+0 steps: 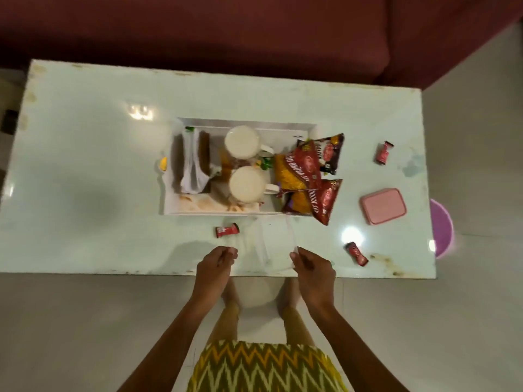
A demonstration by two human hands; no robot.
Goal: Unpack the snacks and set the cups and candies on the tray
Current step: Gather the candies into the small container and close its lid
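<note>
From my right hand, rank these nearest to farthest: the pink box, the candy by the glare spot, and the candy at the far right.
1. Candy by the glare, right of the right hand.
2. Pink box, farther right.
3. Far-right candy, beyond it.

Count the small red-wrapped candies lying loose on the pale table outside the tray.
3: one red-wrapped candy just in front of the white tray, one near the table's front right, one far right beyond the snack packets. Others may be hidden inside the tray.

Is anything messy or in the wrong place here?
Yes. Three red candies lie scattered on the table, not on the tray. The snack packets hang over the tray's right edge.
</note>
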